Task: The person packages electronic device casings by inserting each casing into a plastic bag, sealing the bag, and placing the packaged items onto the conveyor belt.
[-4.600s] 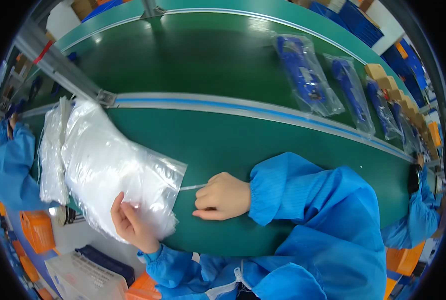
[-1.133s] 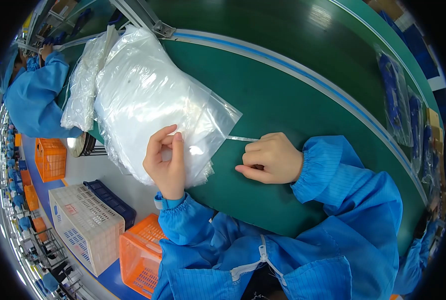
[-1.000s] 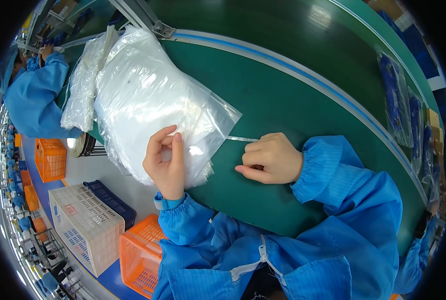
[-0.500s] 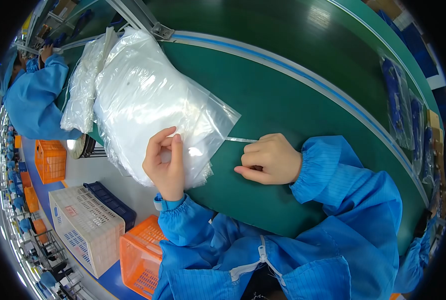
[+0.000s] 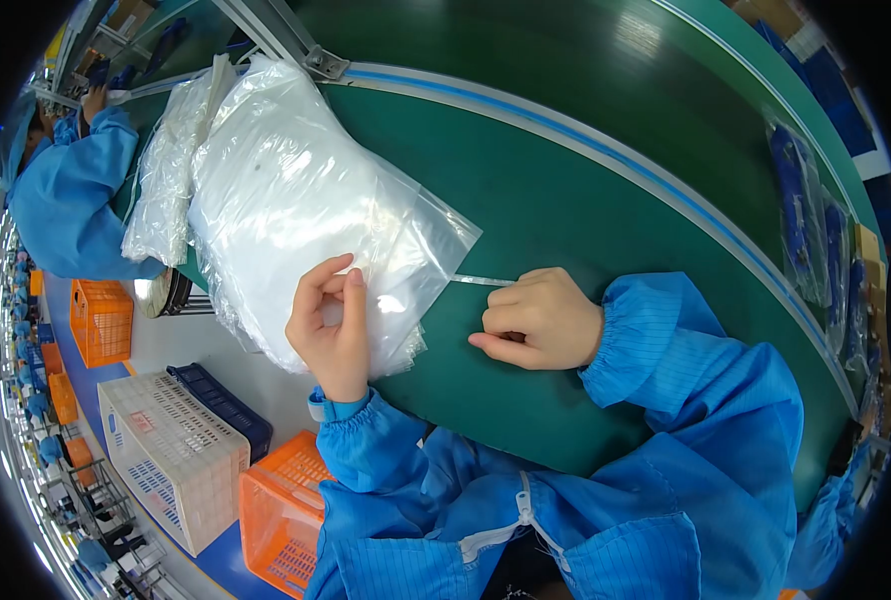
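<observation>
A stack of clear plastic bags lies on the green worktop, with a bunched plastic bundle along its left side. Over the stack's near right part is my left hand, its fingers curled and the thumb tip against a fingertip; anything between them is too small to make out. My right hand rests right of the stack, loosely closed with the knuckles up, its palm side hidden. A thin pale strip runs from the stack's edge to the knuckles of this hand.
Bagged blue items lie on the dark green belt beyond a metal rail. White, dark blue and orange crates stand below left. Blue-sleeved people are at far left and right edge.
Since the oldest frame the view has turned, and my left hand's fingers have curled together. Lately both hands hold still while the bagged blue items shift slightly down and right along the belt.
</observation>
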`<state>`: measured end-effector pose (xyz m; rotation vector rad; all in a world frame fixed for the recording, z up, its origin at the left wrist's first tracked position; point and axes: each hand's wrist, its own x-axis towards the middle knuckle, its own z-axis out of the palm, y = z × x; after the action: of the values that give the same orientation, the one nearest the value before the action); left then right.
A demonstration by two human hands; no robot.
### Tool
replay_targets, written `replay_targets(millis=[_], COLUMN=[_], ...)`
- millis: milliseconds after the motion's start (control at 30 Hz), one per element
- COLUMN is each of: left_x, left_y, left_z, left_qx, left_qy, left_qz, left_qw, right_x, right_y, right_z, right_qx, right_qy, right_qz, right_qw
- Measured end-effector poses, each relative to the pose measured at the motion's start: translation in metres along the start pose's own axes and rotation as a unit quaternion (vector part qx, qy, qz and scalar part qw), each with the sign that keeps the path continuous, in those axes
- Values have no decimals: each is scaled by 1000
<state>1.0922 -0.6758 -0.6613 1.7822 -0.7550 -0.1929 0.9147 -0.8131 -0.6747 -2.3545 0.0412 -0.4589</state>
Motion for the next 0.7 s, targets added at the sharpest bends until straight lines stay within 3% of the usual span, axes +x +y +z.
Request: replay_targets(millis=[567,700], left_x=[4,6], left_y=[-1,-6], left_z=[-3,-5], left_qx=[-3,-34], left_qy=[7,14], left_qz=[-1,0], left_qw=[1000,999], right_x=[7,36], right_y=[-7,-16], right_z=[5,2], right_qx=[-5,-84], right_qy=[58,42], right_qz=[-7,-93], right_qw=[998,991])
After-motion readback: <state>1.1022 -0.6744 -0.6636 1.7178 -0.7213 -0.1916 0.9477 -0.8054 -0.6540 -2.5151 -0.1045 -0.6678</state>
